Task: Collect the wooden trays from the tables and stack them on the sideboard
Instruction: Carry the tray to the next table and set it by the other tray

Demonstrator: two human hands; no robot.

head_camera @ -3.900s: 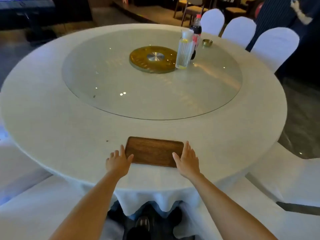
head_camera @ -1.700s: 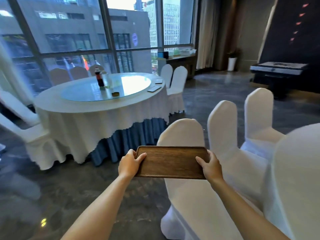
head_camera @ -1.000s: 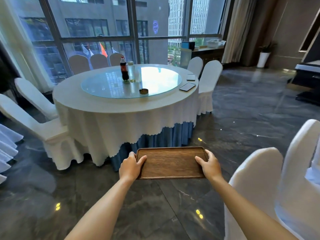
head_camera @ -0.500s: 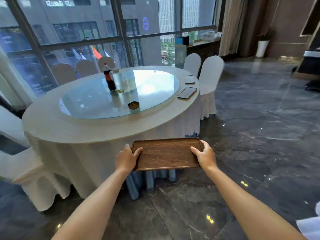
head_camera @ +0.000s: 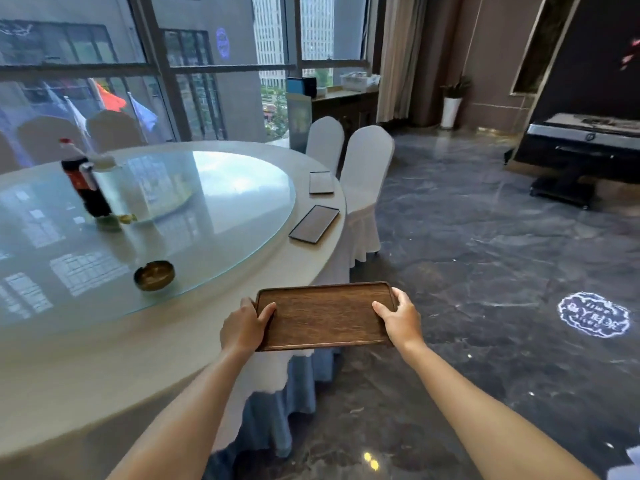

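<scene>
Gripping wooden tray point(head_camera: 323, 315) between both hands

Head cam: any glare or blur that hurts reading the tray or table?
Head view: wooden tray sharp, evenly lit; strong window glare on the glass turntable; cola bottle motion-smeared; wide-angle bends the window frames.

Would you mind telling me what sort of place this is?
Probably a restaurant banquet room: a large round table with a glass turntable, white-covered chairs, and a sideboard by tall windows.
</scene>
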